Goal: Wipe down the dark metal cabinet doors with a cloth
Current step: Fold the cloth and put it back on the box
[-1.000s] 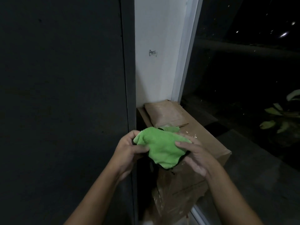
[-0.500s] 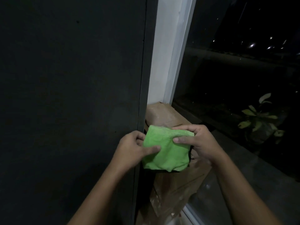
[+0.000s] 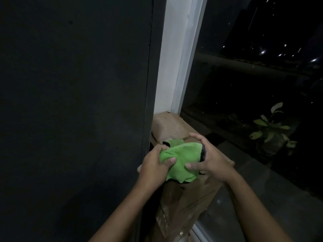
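Observation:
A bright green cloth [image 3: 181,159] with a dark edge is bunched between both hands, just right of the cabinet's edge. My left hand [image 3: 155,165] grips its left side, thumb pressed on top. My right hand [image 3: 211,159] cups its right side, fingers curled over the dark edge. The dark metal cabinet door [image 3: 73,110] fills the left half of the view, and the cloth is not touching it.
A worn cardboard box [image 3: 185,198] stands under the hands, against the cabinet side. A white wall strip [image 3: 173,58] and window frame rise behind it. Dark window glass [image 3: 253,93] is on the right, with a leafy plant [image 3: 272,126] beyond.
The cloth went from a flat square held in front to a crumpled bunch. My right hand shifted from its top edge to its right side; the view swung slightly left.

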`<state>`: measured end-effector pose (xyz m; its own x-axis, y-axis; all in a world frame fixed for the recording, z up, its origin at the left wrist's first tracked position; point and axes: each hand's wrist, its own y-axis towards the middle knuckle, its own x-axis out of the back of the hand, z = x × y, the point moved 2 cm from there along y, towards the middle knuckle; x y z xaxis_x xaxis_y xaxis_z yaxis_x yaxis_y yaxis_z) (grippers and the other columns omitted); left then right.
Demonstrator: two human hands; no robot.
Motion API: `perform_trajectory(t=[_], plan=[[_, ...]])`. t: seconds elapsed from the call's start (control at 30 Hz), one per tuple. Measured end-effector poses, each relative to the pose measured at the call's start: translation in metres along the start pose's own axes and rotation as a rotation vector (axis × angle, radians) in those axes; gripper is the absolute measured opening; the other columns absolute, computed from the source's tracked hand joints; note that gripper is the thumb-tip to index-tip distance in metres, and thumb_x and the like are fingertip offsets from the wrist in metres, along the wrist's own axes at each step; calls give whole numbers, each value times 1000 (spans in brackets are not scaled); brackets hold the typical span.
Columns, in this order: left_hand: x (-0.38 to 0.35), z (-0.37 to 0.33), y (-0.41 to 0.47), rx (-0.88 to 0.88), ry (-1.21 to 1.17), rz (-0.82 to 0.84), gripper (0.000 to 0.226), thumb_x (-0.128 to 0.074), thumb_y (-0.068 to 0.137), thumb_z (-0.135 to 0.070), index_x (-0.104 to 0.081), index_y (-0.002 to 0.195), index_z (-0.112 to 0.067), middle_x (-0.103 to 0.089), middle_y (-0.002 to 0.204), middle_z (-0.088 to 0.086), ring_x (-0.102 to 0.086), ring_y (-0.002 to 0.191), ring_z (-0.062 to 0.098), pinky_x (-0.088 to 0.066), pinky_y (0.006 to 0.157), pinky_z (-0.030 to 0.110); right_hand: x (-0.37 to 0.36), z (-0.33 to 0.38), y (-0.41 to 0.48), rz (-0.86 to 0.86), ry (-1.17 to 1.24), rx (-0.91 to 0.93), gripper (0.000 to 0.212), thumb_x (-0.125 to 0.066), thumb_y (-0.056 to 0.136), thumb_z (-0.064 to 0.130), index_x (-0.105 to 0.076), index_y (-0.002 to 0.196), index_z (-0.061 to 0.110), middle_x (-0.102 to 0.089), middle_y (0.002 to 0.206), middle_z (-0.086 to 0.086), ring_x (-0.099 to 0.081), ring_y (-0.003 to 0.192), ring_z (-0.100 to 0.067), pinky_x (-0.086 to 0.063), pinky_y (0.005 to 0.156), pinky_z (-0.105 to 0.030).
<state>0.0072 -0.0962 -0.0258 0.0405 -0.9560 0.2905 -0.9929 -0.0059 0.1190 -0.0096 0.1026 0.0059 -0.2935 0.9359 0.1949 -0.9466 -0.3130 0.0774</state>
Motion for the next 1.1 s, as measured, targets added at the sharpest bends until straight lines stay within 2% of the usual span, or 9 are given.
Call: perform_trajectory(t=[0.17,0.27,0.37,0.5,0.6,0.7,0.83,0.93,1.1], plan=[[-16,10,15,-25,15,-30,36,-51,77,-66,-51,105,-45,-64,106,-4,-63,97,18,-54,85,51,17,-31,14,30,-362,15,114,-98,51,36,-26,137,58,-28,144,7,-43,131,-11,-48,104,-29],[-30,10,25,11,28,-44,32,-55,95,-45,-53,121,-26,-48,121,5,-55,105,14,-48,95,34,24,-42,26,106,-528,46,109,-96,50,49,-30,135,55,-16,137,23,-29,128,9,-33,99,-3],[-43,10,37,5,28,-108,26,-57,98,-32,-58,116,-13,-45,121,5,-51,99,3,-42,85,20,32,-50,38,166,-626,87,96,-89,54,62,-37,134,52,-13,141,29,-21,131,10,-23,103,-4],[-56,14,57,51,-60,-172,13,-62,96,-31,-59,96,-19,-64,86,-4,-60,76,3,-45,61,14,46,-57,57,157,-391,52,63,-84,73,38,-50,124,51,-57,122,34,-56,113,9,-47,90,-12],[-64,20,75,112,29,-173,28,-59,89,-57,-52,94,-31,-64,86,-11,-63,81,4,-54,76,32,62,-71,76,101,-318,7,50,-82,80,32,-57,122,41,-68,113,13,-66,101,-5,-56,86,-31],[-69,29,96,261,87,-118,50,-58,67,-78,-49,100,-42,-67,100,-12,-65,99,18,-51,92,49,73,-81,95,89,-306,19,29,-77,86,27,-66,112,31,-73,96,12,-68,89,-5,-54,74,-21],[-77,41,118,252,174,18,58,-83,72,-27,-53,118,-43,-64,120,-6,-60,110,13,-49,97,26,88,-104,126,-26,-268,30,14,-75,87,17,-72,101,19,-76,91,2,-71,88,-14,-55,74,-26],[-89,48,125,190,178,-57,63,-80,75,-9,-56,132,-22,-62,122,-3,-56,106,9,-41,78,6,92,-124,147,-32,-307,48,19,-77,85,14,-74,104,18,-76,94,2,-71,90,-14,-56,79,-29],[-111,66,125,216,319,-143,58,-72,81,-11,-50,135,-15,-63,125,12,-60,114,30,-48,91,31,87,-153,166,-57,-430,9,39,-80,80,5,-70,117,9,-72,105,-3,-66,96,-17,-52,84,-28]])
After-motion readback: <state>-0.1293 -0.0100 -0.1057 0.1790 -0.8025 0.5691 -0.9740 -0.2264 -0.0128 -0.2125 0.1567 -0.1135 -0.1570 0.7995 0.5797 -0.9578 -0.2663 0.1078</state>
